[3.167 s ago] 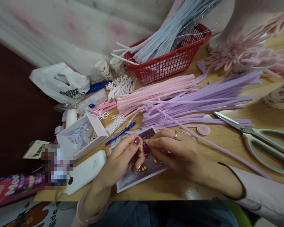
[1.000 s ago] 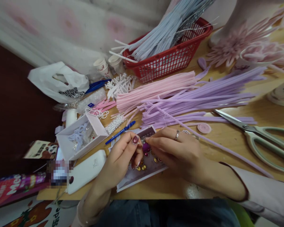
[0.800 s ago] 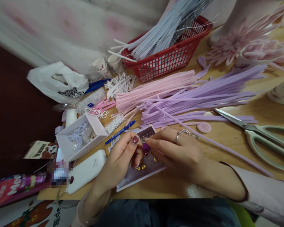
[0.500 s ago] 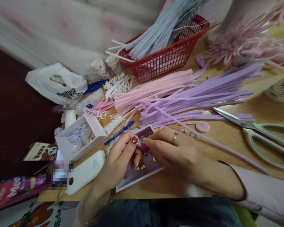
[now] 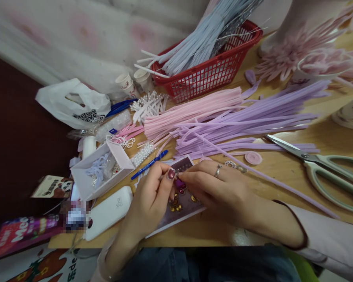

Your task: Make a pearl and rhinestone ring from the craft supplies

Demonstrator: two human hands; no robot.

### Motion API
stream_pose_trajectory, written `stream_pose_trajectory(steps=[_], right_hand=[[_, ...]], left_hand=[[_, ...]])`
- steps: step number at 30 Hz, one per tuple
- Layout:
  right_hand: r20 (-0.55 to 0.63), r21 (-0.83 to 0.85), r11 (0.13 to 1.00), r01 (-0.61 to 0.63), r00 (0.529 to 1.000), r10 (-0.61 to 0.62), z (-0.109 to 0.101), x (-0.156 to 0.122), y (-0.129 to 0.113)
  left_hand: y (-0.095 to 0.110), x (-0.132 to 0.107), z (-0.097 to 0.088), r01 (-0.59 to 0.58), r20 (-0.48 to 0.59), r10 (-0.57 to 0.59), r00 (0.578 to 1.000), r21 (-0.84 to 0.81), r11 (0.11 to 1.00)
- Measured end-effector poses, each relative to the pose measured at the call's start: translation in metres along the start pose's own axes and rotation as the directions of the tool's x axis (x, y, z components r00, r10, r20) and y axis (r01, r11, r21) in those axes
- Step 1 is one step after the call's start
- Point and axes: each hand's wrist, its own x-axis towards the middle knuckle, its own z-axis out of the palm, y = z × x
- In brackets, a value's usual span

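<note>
A pale card of stick-on gems (image 5: 181, 209) lies at the table's near edge. Both hands meet above it. My left hand (image 5: 154, 199) has its fingers curled, thumb and forefinger pinched at a small purple gem (image 5: 180, 183). My right hand (image 5: 220, 190), with a ring on one finger, pinches the same gem from the other side. Gold and red gems show on the card beneath my fingers.
Pink pipe cleaners (image 5: 194, 111) and lilac pipe cleaners (image 5: 253, 119) lie spread behind the hands. A red basket (image 5: 214, 72) of pale stems stands at the back. Green-handled scissors (image 5: 326, 166) lie right; a white box (image 5: 101, 174), blue pen (image 5: 149, 165) and white power bank (image 5: 107, 213) lie left.
My left hand has curled a little tighter over the card and shifted slightly right. My right hand keeps its pinch at the purple gem. The view has wobbled slightly.
</note>
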Motion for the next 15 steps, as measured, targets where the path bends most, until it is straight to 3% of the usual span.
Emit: stream_pose_trajectory(steps=[9, 13, 15], right_hand=[[-0.007, 0.047, 0.988, -0.147, 0.989, 0.148, 0.0, 0.0068, -0.0059], [0.002, 0.048, 0.981, -0.186, 0.982, 0.186, -0.0002, 0.0089, -0.0082], [-0.007, 0.04, 0.981, -0.189, 0.982, 0.19, 0.001, 0.0079, -0.0079]], left_hand=[[-0.0007, 0.0033, 0.0006, -0.022, 0.002, 0.022, 1.0, -0.086, 0.996], [-0.001, 0.005, -0.0009, -0.162, -0.038, 0.168, 0.985, 0.124, 0.979], [-0.0015, 0.0062, -0.0021, -0.26, -0.061, 0.291, 0.955, 0.309, 0.915]])
